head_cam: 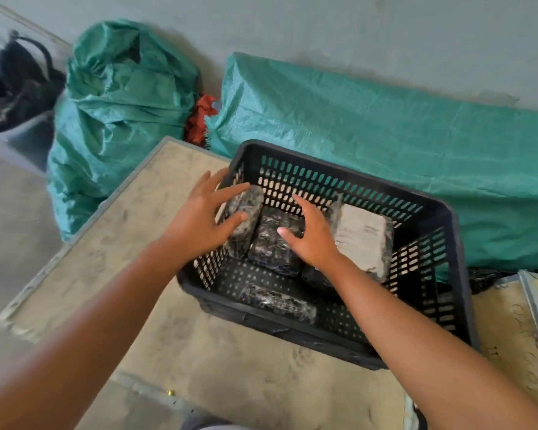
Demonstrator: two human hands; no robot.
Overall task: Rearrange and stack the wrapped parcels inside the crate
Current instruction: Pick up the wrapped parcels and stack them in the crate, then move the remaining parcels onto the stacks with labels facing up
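Observation:
A black slotted plastic crate (448,231) stands on a dusty board. Several parcels wrapped in clear film lie inside it. My left hand (199,218) grips a dark parcel (246,221) that stands on edge against the crate's left wall. A second dark parcel (272,246) lies flat in the middle, and my right hand (314,237) hovers over its right side with fingers spread. A larger parcel with a pale label (362,237) leans at the right. Near the crate's front wall a narrow dark parcel (277,301) lies flat.
The board (131,243) rests on the floor, and a second board (510,321) adjoins it on the right. Two green woven sacks (115,113) (385,144) lie against the wall behind the crate, with red cloth (201,117) between them. A tub of dark items (16,88) stands far left.

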